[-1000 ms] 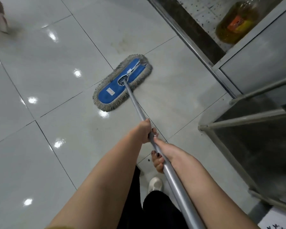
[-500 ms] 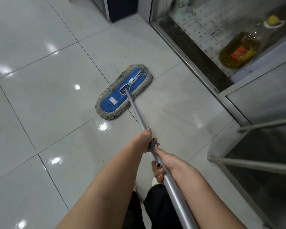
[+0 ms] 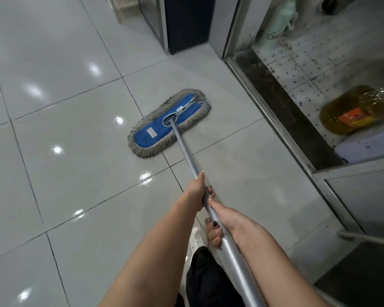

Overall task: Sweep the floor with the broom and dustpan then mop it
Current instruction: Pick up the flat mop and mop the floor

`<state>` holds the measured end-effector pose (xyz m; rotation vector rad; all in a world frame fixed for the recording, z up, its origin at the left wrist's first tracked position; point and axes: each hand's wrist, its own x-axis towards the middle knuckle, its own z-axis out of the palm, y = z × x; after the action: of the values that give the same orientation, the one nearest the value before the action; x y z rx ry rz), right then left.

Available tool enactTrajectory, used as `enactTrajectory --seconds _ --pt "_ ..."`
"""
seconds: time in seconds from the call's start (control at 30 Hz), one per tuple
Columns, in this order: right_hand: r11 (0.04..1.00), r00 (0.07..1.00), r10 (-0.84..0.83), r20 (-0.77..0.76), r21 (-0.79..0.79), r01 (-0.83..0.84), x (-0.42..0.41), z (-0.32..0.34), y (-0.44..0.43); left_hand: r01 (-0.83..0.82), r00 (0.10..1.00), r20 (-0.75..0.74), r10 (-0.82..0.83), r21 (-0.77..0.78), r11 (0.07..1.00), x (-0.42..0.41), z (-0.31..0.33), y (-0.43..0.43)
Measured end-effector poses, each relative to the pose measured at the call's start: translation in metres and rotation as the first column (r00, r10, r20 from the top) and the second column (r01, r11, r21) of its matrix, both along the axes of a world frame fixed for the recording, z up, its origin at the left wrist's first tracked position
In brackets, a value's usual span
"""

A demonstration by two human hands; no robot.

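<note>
The floor (image 3: 64, 173) was pale glossy tile with dark grout lines, and ceiling lights glinted off it in spots toward its left side. No broom and no dustpan showed anywhere, so by the look of things the sweeping was done and the mopping was the step in hand. How much floor was left to cover could not be judged from this one view.

Middle of the floor sat the mop (image 3: 169, 122), flat on the tile, set at a slant across a grout crossing. Its head was a long blue pad with a small white label, fringed all round in grey yarn that looked a bit grubby. The pole (image 3: 186, 156) ran from the pad's centre bracket down and right toward the person, plain silver metal.

The left hand (image 3: 198, 191) was closed round the pole, the higher grip, thumb laid along the shaft. Just below it, the right hand (image 3: 222, 222) was wrapped round the pole too, fingers curled under with dark-painted nails showing. The two hands were touching or near it. A white shoe (image 3: 196, 240) peeked out beneath the arms.

Along the floor's right edge ran a metal door track (image 3: 271, 120), and beyond it, on speckled tile, stood a big oil bottle (image 3: 359, 109) with an orange label.
</note>
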<state>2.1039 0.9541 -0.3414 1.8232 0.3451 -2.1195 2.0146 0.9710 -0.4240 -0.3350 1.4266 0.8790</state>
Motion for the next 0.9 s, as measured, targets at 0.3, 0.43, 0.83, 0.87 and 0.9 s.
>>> enactTrajectory --seconds 0.3,0.43,0.83,0.87,0.9 --pt "0.999 1.000 -0.017 -0.025 -0.031 0.016 -0.062 -0.008 0.089 -0.134 0.991 0.008 0.134 0.062 0.989 -0.059 -0.009 0.079" --pt "0.999 0.999 -0.031 -0.035 -0.031 0.030 -0.099 -0.014 0.116 -0.023 0.998 -0.062 0.025 0.030 0.999 -0.100 -0.015 0.112" --pt "0.977 0.971 -0.207 -0.120 -0.079 0.198 -0.234 -0.044 0.164 0.190 0.972 -0.130 -0.196 -0.057 0.980 -0.242 -0.042 0.178" --pt "0.973 0.966 -0.224 -0.126 -0.082 0.215 -0.239 -0.046 0.164 0.198 0.970 -0.130 -0.206 -0.068 0.978 -0.248 -0.044 0.179" --pt "0.969 0.962 -0.240 -0.132 -0.086 0.230 -0.242 -0.048 0.163 0.205 0.968 -0.128 -0.214 -0.079 0.976 -0.251 -0.045 0.180"
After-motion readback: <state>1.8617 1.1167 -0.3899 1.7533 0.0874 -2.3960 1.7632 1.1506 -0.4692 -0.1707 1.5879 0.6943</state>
